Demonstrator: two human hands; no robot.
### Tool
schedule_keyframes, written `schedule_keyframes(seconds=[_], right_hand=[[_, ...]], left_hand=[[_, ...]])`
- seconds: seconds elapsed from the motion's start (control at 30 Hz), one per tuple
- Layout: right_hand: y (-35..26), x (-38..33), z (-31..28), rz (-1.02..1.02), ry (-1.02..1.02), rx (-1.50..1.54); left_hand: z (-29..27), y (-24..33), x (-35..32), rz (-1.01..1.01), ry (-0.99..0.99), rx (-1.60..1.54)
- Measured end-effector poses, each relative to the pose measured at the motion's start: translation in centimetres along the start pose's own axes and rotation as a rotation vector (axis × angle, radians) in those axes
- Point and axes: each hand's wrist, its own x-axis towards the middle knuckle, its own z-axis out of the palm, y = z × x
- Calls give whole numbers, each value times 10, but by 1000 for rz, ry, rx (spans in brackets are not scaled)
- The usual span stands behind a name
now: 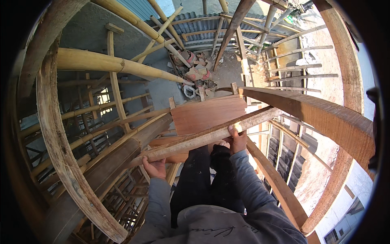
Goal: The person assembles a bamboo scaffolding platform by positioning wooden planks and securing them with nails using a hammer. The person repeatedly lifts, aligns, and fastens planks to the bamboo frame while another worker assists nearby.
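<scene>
Across my front lies a long rough wooden batten, tilted so its right end is farther from me. My right hand is closed round the batten toward its right end, thumb on top. Closer to the other end, my left hand grips the batten from its near side; some fingers are hidden beneath it. Just beyond the batten stands a reddish-brown plywood panel among timber pieces. The batten's left end reaches a thick dark beam, and its right end is by a large brown timber.
Bamboo poles and wooden props crowd the left. Curved-looking timbers frame both sides. Far below, sacks and rubble lie on the ground near a corrugated metal fence. A slanting board runs beside my right arm.
</scene>
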Motion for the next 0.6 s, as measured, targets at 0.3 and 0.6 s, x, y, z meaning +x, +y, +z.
schedule_keyframes(seconds=[0.3,0.6], right_hand=[[48,17,7,-462,-129,159],[78,44,5,-664,-315,393]], left_hand=[[-42,-37,1,414,-304,101],[-29,-77,51,980,-304,-75]])
